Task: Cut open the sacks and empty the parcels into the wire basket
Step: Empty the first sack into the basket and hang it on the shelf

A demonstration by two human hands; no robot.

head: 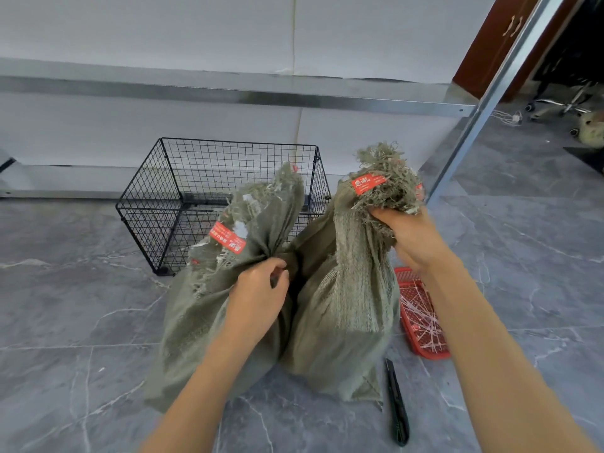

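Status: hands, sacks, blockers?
Left hand grips neck of left sack; right hand grips top of right sack. Both tied shut. Knife on floor, unheld. Wire basket behind.

Nothing cleanly readable. The left sack (pixel 209 308) carries a red label (pixel 227 238) just below its bunched neck: white print, probably Chinese characters, too blurred to read. The right sack (pixel 346 289) has a second red label (pixel 368 183) by its frayed top, with the same white print, also illegible.

The grey tiled floor (pixel 65 305) carries a sack (pixel 196 322) at the left hand (pixel 258 299), a second sack (pixel 346 305) at the right hand (pixel 411 237), a wire basket (pixel 228 142) beyond both, and a red tray (pixel 431 355) and knife (pixel 397 407) nearer.
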